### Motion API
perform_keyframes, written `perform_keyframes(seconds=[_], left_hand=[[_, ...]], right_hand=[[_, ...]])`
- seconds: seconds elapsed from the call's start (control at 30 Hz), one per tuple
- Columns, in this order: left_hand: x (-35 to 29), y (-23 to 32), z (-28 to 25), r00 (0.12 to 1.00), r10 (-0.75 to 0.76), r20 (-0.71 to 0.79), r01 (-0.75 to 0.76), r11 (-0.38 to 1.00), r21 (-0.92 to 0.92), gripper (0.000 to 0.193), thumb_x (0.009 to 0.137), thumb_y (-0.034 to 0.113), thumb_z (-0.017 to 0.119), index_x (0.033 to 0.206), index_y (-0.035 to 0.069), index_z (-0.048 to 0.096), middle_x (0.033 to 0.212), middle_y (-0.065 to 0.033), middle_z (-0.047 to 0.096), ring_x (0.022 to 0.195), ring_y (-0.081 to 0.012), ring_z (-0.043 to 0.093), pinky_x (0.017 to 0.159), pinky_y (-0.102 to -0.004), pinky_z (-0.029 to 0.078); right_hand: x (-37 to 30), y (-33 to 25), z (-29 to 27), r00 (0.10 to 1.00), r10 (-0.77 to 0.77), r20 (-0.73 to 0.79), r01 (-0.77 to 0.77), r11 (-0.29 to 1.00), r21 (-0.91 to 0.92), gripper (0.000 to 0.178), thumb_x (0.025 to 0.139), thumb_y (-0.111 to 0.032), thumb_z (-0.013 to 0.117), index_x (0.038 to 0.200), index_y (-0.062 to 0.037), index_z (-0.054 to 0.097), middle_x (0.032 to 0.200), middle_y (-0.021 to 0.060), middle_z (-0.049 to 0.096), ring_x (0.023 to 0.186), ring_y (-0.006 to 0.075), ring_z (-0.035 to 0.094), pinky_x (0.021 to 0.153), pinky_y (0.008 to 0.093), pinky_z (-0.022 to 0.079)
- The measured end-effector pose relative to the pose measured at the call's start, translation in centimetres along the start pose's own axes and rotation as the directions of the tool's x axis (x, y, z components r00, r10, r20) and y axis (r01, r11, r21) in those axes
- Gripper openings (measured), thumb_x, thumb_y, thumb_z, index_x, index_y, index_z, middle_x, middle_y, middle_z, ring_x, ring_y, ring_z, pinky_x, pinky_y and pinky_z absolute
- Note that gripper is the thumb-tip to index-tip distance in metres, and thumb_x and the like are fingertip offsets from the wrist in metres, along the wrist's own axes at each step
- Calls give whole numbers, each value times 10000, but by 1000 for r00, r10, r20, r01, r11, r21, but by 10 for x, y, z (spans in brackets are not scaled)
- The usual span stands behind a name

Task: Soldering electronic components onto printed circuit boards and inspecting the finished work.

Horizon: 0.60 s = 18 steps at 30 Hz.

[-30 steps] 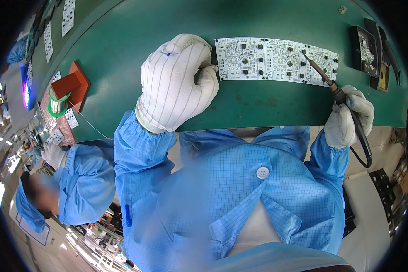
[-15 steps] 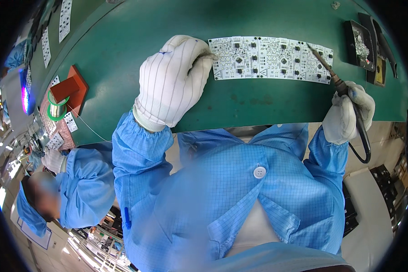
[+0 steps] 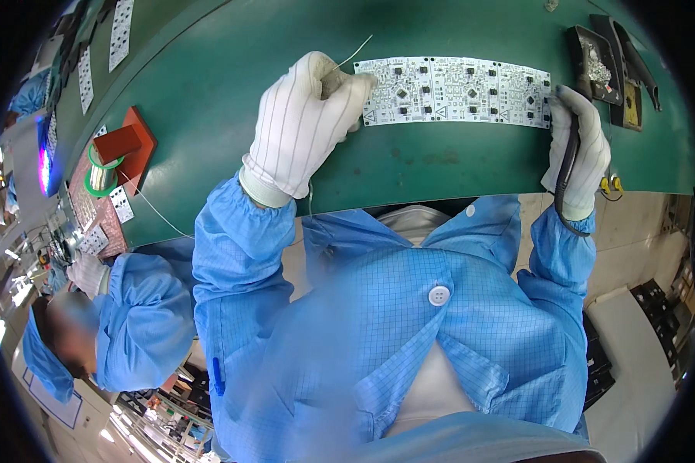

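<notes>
A white strip of joined circuit boards (image 3: pixel 455 92), dotted with black chips, lies across the green bench in front of me. My white-gloved left hand (image 3: pixel 305 123) is closed at its left end, with thumb and fingers on the board's edge. A thin solder wire (image 3: pixel 357 52) sticks out past those fingers. At the strip's right end is my gloved right hand (image 3: pixel 583 147), fingertips against or very near the edge. It is closed round the soldering iron (image 3: pixel 570 158), whose dark handle and cable run along the palm; the iron's tip cannot be made out.
A black tray (image 3: pixel 611 92) with silvery scraps and an iron holder (image 3: pixel 632 108) stand at the far right. On the left are a solder spool (image 3: pixel 100 177) on a red-brown stand (image 3: pixel 139 154) and more boards (image 3: pixel 121 204). A co-worker (image 3: pixel 143 316) sits at left.
My right hand has moved up and left to the strip's right end, turning the iron away from the boards. The strip has shifted slightly left and away. Solder wire now shows above my left hand.
</notes>
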<state>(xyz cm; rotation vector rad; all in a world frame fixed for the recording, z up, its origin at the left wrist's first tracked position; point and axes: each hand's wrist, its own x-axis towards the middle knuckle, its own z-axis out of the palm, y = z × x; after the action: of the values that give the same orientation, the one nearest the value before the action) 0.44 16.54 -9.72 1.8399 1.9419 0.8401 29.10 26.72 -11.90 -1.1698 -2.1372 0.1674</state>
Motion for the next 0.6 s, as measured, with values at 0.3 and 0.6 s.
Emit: perform_keyframes(seconds=[0.3, 0.6], left_hand=[[3, -15, -19, 935, -271, 228, 341, 519, -784, 295, 883, 267, 617, 872, -15, 533, 664, -95, 598, 570, -129, 534, 535, -232, 429], [4, -10, -17, 903, -329, 275, 382, 324, -866, 248, 862, 228, 642, 859, 12, 519, 659, -82, 553, 568, -138, 485, 530, -256, 382]], right_hand=[[6, -20, 8, 892, 362, -271, -130, 779, 613, 239, 855, -9, 656, 1077, -18, 567, 963, 122, 680, 886, 152, 643, 763, 250, 521], [1, -7, 4, 859, 489, -153, -266, 682, 682, 286, 844, -61, 675, 1115, -41, 583, 914, 82, 681, 763, 94, 604, 648, 211, 465]])
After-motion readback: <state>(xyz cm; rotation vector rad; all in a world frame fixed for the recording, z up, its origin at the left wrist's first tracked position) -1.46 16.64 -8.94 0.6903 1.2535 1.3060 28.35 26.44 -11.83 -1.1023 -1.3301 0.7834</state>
